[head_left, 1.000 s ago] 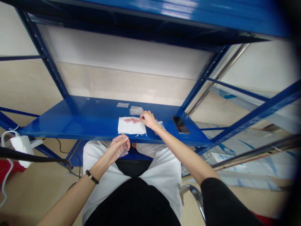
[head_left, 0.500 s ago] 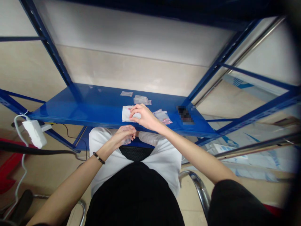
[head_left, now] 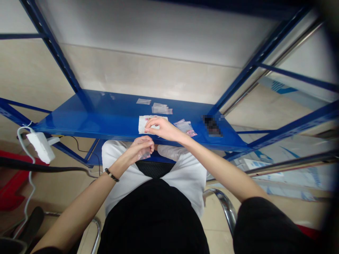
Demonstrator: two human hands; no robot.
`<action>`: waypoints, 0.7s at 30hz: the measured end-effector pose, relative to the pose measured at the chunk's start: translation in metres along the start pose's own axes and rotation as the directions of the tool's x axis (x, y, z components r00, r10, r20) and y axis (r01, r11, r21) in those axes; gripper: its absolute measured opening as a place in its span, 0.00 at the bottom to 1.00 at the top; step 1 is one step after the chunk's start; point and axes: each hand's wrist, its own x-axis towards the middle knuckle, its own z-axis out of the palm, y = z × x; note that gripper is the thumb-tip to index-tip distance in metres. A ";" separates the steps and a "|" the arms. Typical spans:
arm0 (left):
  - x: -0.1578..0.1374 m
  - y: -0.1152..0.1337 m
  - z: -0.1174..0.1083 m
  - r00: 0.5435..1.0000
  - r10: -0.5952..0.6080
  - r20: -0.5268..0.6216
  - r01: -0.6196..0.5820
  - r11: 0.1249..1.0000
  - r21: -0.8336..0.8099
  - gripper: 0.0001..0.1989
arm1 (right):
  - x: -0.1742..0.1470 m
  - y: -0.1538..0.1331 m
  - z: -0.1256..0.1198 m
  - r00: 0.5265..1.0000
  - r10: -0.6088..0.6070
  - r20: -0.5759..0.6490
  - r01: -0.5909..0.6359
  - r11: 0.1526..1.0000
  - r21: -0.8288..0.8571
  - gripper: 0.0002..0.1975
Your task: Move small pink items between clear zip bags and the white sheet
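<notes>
My left hand (head_left: pixel 140 146), with a dark bead bracelet at the wrist, is closed around a small clear plastic bag (head_left: pixel 146 152) just in front of the shelf edge. Over a white paper sheet (head_left: pixel 142 124) on the blue shelf, my right hand (head_left: pixel 162 127) has thumb and forefinger brought together; whatever may be between them is too small to make out. Small pinkish pieces (head_left: pixel 148 119) lie on the sheet, partly behind my right hand. Filled clear bags with pink edges (head_left: pixel 186 127) rest right of that hand.
Farther back on the blue shelf (head_left: pixel 106 116) lie a stack of clear bags (head_left: pixel 161 108) and a single flat bag (head_left: pixel 143 101). A dark, pixelated object (head_left: pixel 213 126) is at the right. A white power strip (head_left: pixel 41 147) hangs by the left corner. Blue uprights frame both sides.
My right hand has shifted slightly over the paper, uncovering more of the pinkish pieces. My left hand still holds the bag. The whole view has moved a little.
</notes>
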 end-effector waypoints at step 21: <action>-0.006 0.008 0.010 0.997 0.074 0.013 -0.070 0.976 -0.208 0.12 | -0.018 0.051 -0.021 0.944 0.221 -0.246 -0.216 0.975 0.046 0.08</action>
